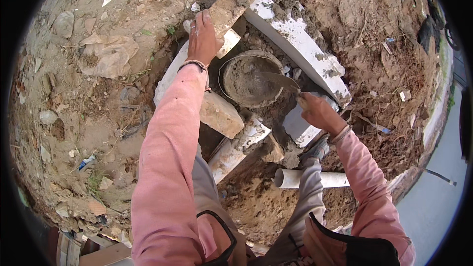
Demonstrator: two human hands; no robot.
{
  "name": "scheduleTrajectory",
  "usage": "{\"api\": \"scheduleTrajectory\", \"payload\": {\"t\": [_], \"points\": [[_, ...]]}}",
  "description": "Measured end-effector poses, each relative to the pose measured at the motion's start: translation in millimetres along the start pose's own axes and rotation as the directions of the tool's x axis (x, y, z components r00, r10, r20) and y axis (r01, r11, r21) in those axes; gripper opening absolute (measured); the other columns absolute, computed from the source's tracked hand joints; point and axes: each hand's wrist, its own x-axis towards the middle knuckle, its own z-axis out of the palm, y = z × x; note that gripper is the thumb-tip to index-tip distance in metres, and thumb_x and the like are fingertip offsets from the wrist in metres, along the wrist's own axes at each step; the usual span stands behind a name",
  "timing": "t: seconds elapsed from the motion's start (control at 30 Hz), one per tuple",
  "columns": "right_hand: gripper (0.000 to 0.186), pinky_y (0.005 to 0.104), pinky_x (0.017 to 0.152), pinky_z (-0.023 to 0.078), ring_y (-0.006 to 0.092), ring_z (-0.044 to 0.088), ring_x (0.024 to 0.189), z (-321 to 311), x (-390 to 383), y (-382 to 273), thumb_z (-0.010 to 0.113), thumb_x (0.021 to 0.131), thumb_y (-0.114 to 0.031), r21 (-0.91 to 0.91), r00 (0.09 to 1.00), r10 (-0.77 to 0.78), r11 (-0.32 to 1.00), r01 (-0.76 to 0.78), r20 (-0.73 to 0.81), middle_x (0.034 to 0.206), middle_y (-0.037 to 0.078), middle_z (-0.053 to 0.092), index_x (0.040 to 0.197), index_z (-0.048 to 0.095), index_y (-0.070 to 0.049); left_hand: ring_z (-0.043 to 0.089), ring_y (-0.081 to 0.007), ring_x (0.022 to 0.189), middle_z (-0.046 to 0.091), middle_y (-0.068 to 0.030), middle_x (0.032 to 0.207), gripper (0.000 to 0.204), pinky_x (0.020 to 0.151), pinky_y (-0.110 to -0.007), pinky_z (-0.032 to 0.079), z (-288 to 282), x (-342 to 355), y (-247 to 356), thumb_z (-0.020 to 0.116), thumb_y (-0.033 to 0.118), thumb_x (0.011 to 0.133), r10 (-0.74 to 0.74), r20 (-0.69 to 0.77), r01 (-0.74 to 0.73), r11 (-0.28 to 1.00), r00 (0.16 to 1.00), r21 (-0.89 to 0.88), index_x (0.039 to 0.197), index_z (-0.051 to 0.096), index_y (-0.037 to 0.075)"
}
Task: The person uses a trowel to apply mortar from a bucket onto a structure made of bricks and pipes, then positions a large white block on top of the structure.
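My left hand (202, 39) grips the near end of a tan, mortar-smeared block (230, 6), its fingers over the left edge and its thumb along the lower side. In my right hand (320, 112) is a trowel (283, 81), fingers closed round the handle, which they mostly hide. The trowel's blade reaches over the rim into a round bucket (227, 80) holding wet grey mortar (249, 76). A thin wire handle lies round the bucket's left side. White-faced blocks surround the bucket, the long one (300, 49) to its right spotted with mortar.
Another tan block (220, 115) lies below the bucket, near a dark hollow. A white pipe (335, 180) crosses the dirt behind my leg. Rubble and a crumpled plastic sheet (109, 54) lie on the left. A pale paved strip (436, 172) curves along the right.
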Motion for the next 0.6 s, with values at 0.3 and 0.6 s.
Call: {"api": "scheduleTrajectory", "payload": {"t": [0.3, 0.6], "points": [[0.044, 0.0382, 0.071, 0.057, 0.0332, 0.068, 0.090, 196, 95, -25, 0.046, 0.089, -0.007, -0.407, 0.990, 0.106, 0.912, -0.057, 0.097, 0.104, 0.028, 0.060, 0.126, 0.042, 0.017, 0.042, -0.0441, 0.122, 0.037, -0.0270, 0.133, 0.094, 0.105, -0.045, 0.037, 11, 5, -2, 0.082, 0.016, 0.065, 0.080, 0.013, -0.080, 0.996, 0.997, 0.042, 0.137, 0.027, -0.012], [0.040, 0.0411, 0.075, 0.056, 0.0351, 0.067, 0.092, 188, 93, 14, 0.051, 0.085, -0.012, -0.165, 0.995, 0.098, 0.982, -0.095, 0.011, 0.102, 0.027, 0.064, 0.117, 0.051, 0.012, 0.042, -0.0453, 0.119, 0.041, -0.0320, 0.125, 0.091, 0.102, -0.045, 0.037, 11, 9, -8, 0.082, 0.026, 0.067, 0.162, 0.074, -0.173, 0.964, 0.984, 0.200, 0.130, 0.033, -0.016]]}}
